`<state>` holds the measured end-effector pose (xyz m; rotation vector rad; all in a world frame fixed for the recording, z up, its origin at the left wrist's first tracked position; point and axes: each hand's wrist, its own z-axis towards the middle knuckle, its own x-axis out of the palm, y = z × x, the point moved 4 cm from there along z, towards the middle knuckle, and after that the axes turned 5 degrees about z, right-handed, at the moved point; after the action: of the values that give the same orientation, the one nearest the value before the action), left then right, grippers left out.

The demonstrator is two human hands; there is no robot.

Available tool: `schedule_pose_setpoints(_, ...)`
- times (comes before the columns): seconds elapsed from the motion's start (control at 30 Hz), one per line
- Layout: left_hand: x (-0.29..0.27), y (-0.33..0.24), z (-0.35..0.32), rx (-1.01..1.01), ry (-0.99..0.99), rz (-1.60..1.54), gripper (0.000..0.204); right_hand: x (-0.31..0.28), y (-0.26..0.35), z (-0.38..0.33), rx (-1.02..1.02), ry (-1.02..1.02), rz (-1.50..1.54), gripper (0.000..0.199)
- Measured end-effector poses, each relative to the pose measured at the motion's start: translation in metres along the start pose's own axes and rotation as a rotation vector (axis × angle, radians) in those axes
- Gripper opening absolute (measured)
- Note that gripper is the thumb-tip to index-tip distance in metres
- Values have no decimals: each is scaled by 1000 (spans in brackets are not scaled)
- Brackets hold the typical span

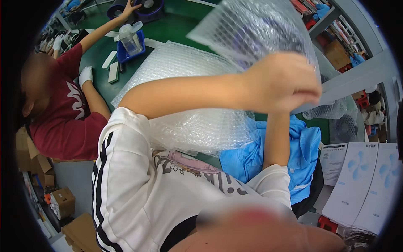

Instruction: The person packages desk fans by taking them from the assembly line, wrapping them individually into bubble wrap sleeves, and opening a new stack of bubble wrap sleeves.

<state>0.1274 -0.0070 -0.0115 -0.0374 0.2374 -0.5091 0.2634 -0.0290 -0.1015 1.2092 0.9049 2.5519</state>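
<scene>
My left arm reaches across to the right, and my left hand (285,82) is curled closed, slightly blurred. It overlaps the lower edge of a clear bubble wrap bag (260,31), inside which something purple and dark shows through. Whatever the curled fingers hold is hidden. My right forearm (278,143) rises behind the left wrist, and the right hand is hidden there. A wide sheet of bubble wrap (184,63) lies under my left arm on the green table (176,21). Blue cloth (243,157) is bunched below it, around my right forearm.
A person in a dark red shirt (63,126) sits at left, one bare hand (130,8) at a round purple-black device (149,8). A blue basket (140,44) holds clear containers. White boxes (357,180) stand at right, beside a grey metal post (357,77). Cardboard boxes (63,203) sit lower left.
</scene>
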Motion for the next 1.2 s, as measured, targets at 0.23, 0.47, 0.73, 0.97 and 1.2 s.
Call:
schedule_pose_setpoints(0.23, -45, 38, -54, -360, 538, 108, 25, 9, 42, 20, -752, -33, -1126, 30)
schedule_pose_setpoints(0.47, -164, 105, -126, -892, 869, 567, 46, -48, -12, 47, -585, 98, -1609, 29)
schedule_pose_setpoints(0.73, -205, 98, -212, -1304, 836, 521, 61, -51, 3, 58, -494, 127, -1561, 27)
schedule_pose_setpoints(0.97, -243, 51, -222, -1684, 540, 307, 57, -19, -48, 2, 221, 646, -1446, 52)
schedule_pose_setpoints(1.2, -244, 18, -282, -2060, 96, -387, 64, -38, -100, -31, 1234, 899, -1310, 79)
